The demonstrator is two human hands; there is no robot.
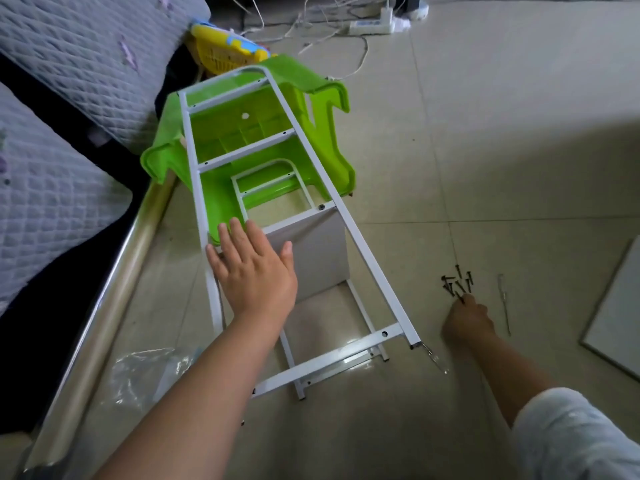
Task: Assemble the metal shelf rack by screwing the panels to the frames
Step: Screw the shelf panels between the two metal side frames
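Shelf rack (277,216), partly assembled, lies on the tiled floor (502,168) with its far end propped on a green plastic stool (311,98). One grey panel (311,258) stands between the two white ladder frames, a screw visible at its upper right corner; the remaining rungs appear bare. Left hand (252,271) rests flat, fingers straight, on the upper frame and panel edge. Right hand (467,320) reaches into the loose screws (457,284) on the floor, fingertips pinching at one. A further panel (616,313) waits near the right edge, so most fastening seemingly remains.
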